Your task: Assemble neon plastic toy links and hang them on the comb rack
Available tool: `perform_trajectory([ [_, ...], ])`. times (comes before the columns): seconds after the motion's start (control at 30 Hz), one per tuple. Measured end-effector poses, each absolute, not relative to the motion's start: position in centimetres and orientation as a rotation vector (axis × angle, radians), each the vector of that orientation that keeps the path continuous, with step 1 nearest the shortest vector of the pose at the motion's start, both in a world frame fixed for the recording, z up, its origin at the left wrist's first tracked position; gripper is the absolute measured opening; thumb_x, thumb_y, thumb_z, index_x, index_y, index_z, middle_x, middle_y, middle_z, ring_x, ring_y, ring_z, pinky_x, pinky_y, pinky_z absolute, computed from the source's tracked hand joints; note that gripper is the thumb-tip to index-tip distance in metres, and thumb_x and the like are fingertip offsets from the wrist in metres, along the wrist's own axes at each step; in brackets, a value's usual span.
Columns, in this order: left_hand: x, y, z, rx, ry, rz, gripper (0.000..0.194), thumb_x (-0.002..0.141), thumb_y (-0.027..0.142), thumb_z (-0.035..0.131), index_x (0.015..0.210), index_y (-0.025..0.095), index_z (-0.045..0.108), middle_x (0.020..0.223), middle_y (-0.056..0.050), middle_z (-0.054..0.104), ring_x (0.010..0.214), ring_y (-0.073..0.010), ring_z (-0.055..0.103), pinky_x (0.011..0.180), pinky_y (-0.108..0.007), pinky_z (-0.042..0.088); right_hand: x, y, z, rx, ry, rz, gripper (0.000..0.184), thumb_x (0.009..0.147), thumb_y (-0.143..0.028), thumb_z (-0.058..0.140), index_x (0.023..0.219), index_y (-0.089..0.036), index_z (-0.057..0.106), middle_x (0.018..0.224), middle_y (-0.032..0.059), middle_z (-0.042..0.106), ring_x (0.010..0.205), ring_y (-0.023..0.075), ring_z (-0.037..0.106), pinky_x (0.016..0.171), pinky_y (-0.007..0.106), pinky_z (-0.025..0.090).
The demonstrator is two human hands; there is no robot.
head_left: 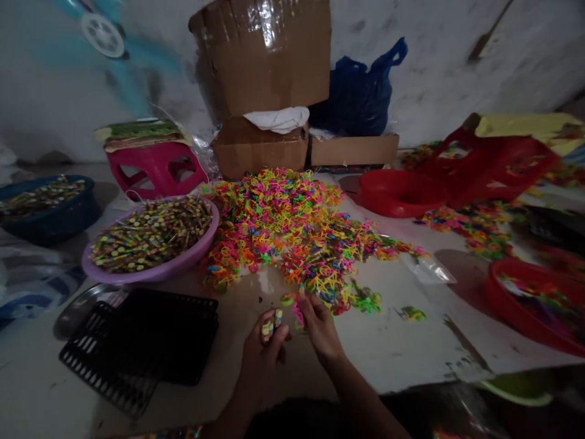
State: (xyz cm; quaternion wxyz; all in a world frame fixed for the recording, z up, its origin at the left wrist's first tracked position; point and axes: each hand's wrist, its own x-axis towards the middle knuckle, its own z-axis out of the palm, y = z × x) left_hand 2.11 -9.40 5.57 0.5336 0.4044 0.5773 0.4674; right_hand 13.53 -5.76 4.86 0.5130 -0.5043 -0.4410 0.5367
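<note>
My left hand is closed around a few small capped sticks, their pale yellow round ends showing above the fingers. Just to its right, my right hand pinches small coloured plastic pieces, pink and green ones showing at the fingertips. Its fingers are at the near edge of a large heap of bright plastic pieces, yellow, pink, orange and green. Similar capped sticks fill a purple basin at left. The exact shape of the pieces in the right hand is too small to make out.
Black plastic trays lie front left, beside a metal dish. A blue basin and pink stool stand at left. Cardboard boxes are stacked behind. Red basins and a red stool are at right.
</note>
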Motion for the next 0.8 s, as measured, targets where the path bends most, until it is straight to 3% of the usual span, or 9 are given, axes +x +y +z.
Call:
perform_trajectory([
  [0.1, 2.1, -9.8, 6.0, 1.121, 1.433, 1.004, 0.043, 0.069, 0.043, 0.060, 0.101, 0.014, 0.057, 0.058, 0.002, 0.060, 0.039, -0.0067, 0.042, 0.040, -0.019, 0.034, 14.2, -6.2, 5.3, -1.158, -1.104, 1.256, 0.044, 0.073, -0.058, 0.052, 0.057, -0.018, 0.041, 0.051, -0.0061, 0.037, 0.048, 0.0073, 0.032, 0.045, 0.020, 0.030],
  [0.23, 1.8, -9.9, 6.3, 1.182, 1.392, 0.903, 0.032, 0.071, 0.043, 0.057, 0.086, 0.014, 0.061, 0.057, 0.002, 0.059, 0.037, -0.0055, 0.040, 0.039, -0.019, 0.030, 14.4, -6.5, 5.0, -1.120, -1.133, 1.324, 0.044, 0.071, -0.058, 0.054, 0.058, -0.018, 0.042, 0.050, -0.0062, 0.038, 0.047, 0.0069, 0.032, 0.044, 0.020, 0.028],
  [0.37, 1.2, -9.6, 7.2, 1.132, 1.188, 0.768, 0.035, 0.077, 0.045, 0.050, 0.063, 0.014, 0.058, 0.036, 0.006, 0.040, 0.029, -0.0048, 0.031, 0.034, -0.019, 0.019, 14.7, -6.8, 5.0, -1.084, -1.162, 1.413, 0.046, 0.072, -0.061, 0.051, 0.058, -0.018, 0.043, 0.049, -0.0057, 0.038, 0.045, 0.0067, 0.031, 0.042, 0.020, 0.026],
  [0.47, 1.0, -9.4, 7.9, 1.188, 1.166, 0.733, 0.038, 0.077, 0.045, 0.051, 0.055, 0.014, 0.056, 0.035, 0.006, 0.038, 0.029, -0.0044, 0.031, 0.035, -0.020, 0.019, 14.8, -7.0, 5.1, -1.073, -1.177, 1.410, 0.048, 0.072, -0.062, 0.051, 0.057, -0.018, 0.042, 0.049, -0.0058, 0.036, 0.045, 0.0063, 0.029, 0.041, 0.019, 0.024],
  [0.63, 1.0, -9.4, 8.1, 1.182, 1.186, 0.714, 0.035, 0.077, 0.047, 0.050, 0.067, 0.014, 0.056, 0.046, 0.003, 0.052, 0.029, -0.0035, 0.032, 0.033, -0.019, 0.019, 14.5, -7.0, 5.5, -1.095, -1.160, 1.345, 0.046, 0.071, -0.060, 0.052, 0.056, -0.018, 0.040, 0.048, -0.0061, 0.036, 0.045, 0.0064, 0.029, 0.042, 0.019, 0.026],
  [0.8, 0.9, -9.5, 7.5, 1.122, 1.169, 0.698, 0.036, 0.075, 0.048, 0.051, 0.078, 0.013, 0.057, 0.048, 0.003, 0.052, 0.029, -0.0030, 0.031, 0.032, -0.018, 0.018, 14.3, -7.1, 5.9, -1.128, -1.228, 1.298, 0.044, 0.074, -0.056, 0.052, 0.054, -0.018, 0.040, 0.049, -0.0056, 0.035, 0.047, 0.0069, 0.030, 0.044, 0.020, 0.027],
])
